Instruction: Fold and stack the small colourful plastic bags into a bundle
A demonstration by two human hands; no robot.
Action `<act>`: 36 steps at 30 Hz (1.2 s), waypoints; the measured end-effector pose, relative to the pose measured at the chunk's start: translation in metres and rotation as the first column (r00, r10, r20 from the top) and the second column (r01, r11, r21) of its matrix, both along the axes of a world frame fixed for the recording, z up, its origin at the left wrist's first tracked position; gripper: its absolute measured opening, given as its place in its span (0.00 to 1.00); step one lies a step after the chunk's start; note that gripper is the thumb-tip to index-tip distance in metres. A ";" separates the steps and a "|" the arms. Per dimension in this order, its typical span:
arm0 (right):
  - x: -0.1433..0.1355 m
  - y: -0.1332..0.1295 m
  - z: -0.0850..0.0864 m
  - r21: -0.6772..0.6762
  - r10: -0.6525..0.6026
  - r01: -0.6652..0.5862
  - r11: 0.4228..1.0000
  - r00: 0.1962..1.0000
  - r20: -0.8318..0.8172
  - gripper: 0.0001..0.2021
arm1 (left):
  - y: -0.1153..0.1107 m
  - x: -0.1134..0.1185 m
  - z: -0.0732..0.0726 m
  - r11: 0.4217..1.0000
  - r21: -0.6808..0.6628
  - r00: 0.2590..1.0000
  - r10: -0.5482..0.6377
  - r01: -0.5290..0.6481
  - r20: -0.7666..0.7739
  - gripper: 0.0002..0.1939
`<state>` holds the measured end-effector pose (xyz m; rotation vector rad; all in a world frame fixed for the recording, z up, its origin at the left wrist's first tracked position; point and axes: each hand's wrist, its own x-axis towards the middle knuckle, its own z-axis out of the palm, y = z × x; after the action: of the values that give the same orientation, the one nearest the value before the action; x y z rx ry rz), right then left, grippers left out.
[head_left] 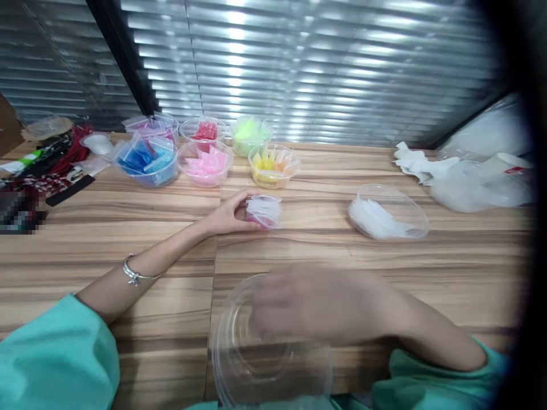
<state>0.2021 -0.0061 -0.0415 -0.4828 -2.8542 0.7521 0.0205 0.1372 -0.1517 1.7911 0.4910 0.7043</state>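
Left hand [233, 216]: arm [162, 253] extended, fingers [240, 197] curved | right hand [314, 304]: blurred, forearm [431, 327] angled inward

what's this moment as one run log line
left hand: holding bag bundle | right hand: blurred, over clear container | far side: pink packets

Counter [171, 341]: wood-grain top, 1 seam passing below L hand [233, 216]. Beyond L hand: clear bowls [205, 182] in 2 rows, w/ colored packets. At L hand fingers: packet bundle [265, 212]; base contact w/ counter unclear. R of L hand: clear oval bowl [421, 213] w/ wht. packets; farther R, crumpled wht. paper [421, 162] & plastic bags [470, 191]. Far L of L hand: cords [70, 156], blk. strip [70, 191]. Below R hand [299, 304]: lg. clear container [219, 341].
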 end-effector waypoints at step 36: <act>0.032 0.063 -0.032 0.378 -0.562 0.543 0.750 0.824 -0.070 0.12 | 0.001 0.001 -0.002 1.000 0.001 1.000 -0.016 0.016 -0.022 0.36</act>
<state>0.2343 0.0571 -0.0735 -1.2132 -2.5613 0.0665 0.0211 0.1382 -0.1536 1.8039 0.4904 0.6750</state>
